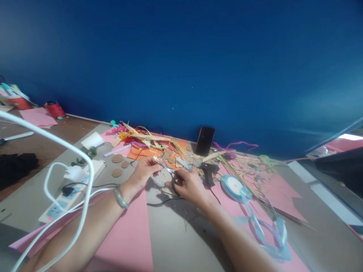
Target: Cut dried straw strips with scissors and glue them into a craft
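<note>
Scissors (168, 170) lie at the centre of the frame, their handles clamped in the fingers of the right hand (189, 184). The left hand (145, 170), beside the blades, has thumb and fingertips drawn together; what they pinch is too small to tell. Beneath is a grey work surface (163, 241), partly covered by pink paper (124, 238). A power strip (74, 192) lies at left, a blue ribbon roll (233, 187) right of centre. A deep blue wall (181, 68) fills the upper frame.

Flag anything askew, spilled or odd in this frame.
The white cable arches oddly high across the view, hiding part of the left forearm, and blue ribbon trails untidily unwound from its spool over pink paper. No spill shows.
</note>
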